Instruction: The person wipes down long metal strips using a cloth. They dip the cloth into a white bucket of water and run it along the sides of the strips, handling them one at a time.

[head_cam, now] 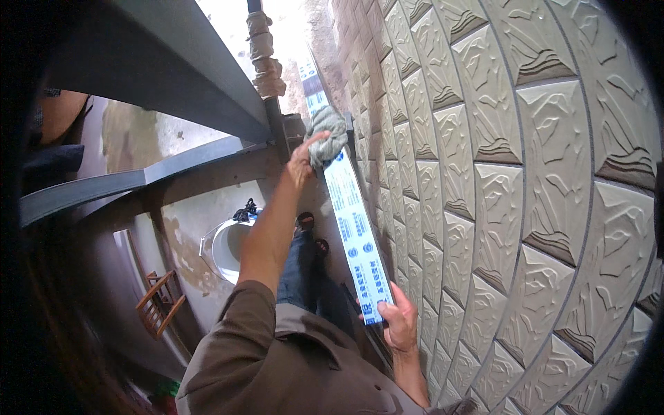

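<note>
A long straight bar (346,207), wrapped in white film with blue print, slants from the bright upper area down towards my body. Around its near end my right hand (399,316) is closed, thumb on the top face. Farther up the bar, my left hand (306,155) presses a bunched grey-green cloth (328,136) against it. The cloth covers part of the bar and hides some of my left fingers. What the bar's far end rests on cannot be told in the glare.
A wall of embossed brick-pattern panels (498,129) rises close on the right. A white bucket (228,249) stands on the floor left of my legs, with a small wooden stool (161,303) beyond. A dark metal beam (171,67) and a cloth-wrapped post (264,57) are at upper left.
</note>
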Demonstrator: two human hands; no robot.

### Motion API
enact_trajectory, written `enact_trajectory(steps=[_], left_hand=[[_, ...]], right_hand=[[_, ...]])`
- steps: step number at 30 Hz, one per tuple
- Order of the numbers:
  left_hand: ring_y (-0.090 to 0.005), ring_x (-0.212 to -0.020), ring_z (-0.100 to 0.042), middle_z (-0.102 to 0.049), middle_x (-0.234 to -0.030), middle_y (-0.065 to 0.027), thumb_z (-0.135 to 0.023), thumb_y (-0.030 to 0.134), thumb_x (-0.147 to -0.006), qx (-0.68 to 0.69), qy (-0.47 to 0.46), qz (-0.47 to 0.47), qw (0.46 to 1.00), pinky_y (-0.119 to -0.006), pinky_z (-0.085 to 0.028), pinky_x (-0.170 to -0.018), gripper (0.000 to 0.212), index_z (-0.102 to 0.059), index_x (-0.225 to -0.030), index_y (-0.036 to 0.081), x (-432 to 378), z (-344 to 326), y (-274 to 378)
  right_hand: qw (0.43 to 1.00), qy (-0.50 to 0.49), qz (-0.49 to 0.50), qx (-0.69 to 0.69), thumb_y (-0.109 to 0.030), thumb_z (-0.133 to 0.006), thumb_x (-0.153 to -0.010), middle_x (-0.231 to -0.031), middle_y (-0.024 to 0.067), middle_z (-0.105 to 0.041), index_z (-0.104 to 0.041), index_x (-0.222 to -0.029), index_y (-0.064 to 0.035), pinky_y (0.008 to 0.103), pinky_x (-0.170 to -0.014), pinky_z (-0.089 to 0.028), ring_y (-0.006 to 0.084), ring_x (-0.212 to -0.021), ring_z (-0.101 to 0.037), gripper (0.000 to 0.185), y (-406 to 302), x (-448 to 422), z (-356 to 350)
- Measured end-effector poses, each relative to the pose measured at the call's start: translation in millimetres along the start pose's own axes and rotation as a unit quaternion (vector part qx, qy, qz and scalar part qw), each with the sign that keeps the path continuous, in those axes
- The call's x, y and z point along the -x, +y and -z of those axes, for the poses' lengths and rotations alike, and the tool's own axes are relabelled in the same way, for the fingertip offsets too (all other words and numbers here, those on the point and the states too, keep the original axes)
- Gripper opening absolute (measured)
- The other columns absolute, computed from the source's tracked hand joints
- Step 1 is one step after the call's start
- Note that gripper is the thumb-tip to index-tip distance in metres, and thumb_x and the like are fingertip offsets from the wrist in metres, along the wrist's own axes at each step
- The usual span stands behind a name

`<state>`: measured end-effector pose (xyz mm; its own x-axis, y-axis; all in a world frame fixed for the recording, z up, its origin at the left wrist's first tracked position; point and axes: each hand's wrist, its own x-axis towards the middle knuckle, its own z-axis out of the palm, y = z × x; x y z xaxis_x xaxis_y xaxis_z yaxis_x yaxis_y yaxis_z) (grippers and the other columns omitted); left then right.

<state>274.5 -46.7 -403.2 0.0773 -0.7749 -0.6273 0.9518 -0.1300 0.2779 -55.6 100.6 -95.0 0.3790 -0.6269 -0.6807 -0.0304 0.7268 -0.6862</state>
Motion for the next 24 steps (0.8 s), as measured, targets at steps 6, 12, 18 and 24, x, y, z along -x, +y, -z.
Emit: enact_trajectory(steps=[6, 12, 18, 24], left_hand=[[-0.0230, -0.079, -0.073, -0.071, -0.097, -0.0131, -0.070, 0.014, -0.089, 0.112, -0.087, 0.014, 0.990, -0.033, -0.062, -0.067, 0.034, -0.060, -0.117, -0.002, 72.2, -60.3, -57.7], [-0.0255, -0.101, -0.069, -0.066, -0.118, -0.0148, -0.070, 0.012, -0.086, 0.029, -0.088, 0.013, 0.996, -0.037, -0.058, -0.089, 0.051, -0.053, -0.132, -0.002, 146.4, -102.7, -69.4], [-0.0225, -0.114, -0.060, -0.064, -0.125, -0.0124, -0.071, 0.016, -0.080, -0.178, -0.222, -0.117, 0.952, -0.036, -0.045, -0.101, 0.049, -0.061, -0.125, -0.002, 183.2, -82.9, -73.3], [-0.0148, -0.096, -0.064, -0.070, -0.100, -0.0033, -0.077, 0.014, -0.077, -0.335, -0.254, -0.107, 0.901, -0.032, -0.051, -0.087, 0.034, -0.070, -0.108, 0.001, 263.0, -114.3, -63.0]], right_hand=[[0.957, 0.107, -0.019, 0.269, -0.018, -0.065, -0.085, -0.105, 0.0098, -0.068, -0.050, -0.133, 0.0063, 0.0290, -0.083, -0.051, 0.0147, -0.093, -0.063, 0.056, -14.4, 69.4, 28.2], [0.937, 0.113, -0.091, 0.317, -0.024, -0.071, -0.087, -0.105, 0.0102, -0.069, -0.054, -0.130, 0.0019, 0.0310, -0.084, -0.051, 0.0153, -0.092, -0.064, 0.052, 41.7, 119.3, 81.7], [0.876, 0.057, -0.153, 0.453, -0.025, -0.070, -0.087, -0.106, 0.0154, -0.068, -0.055, -0.129, -0.0008, 0.0350, -0.087, -0.050, 0.0222, -0.095, -0.065, 0.051, 128.9, 119.0, 115.6], [0.908, 0.003, -0.091, 0.408, -0.027, -0.072, -0.086, -0.114, 0.0123, -0.068, -0.053, -0.134, -0.0017, 0.0336, -0.090, -0.048, 0.0192, -0.104, -0.062, 0.057, 233.9, 118.8, 156.1]])
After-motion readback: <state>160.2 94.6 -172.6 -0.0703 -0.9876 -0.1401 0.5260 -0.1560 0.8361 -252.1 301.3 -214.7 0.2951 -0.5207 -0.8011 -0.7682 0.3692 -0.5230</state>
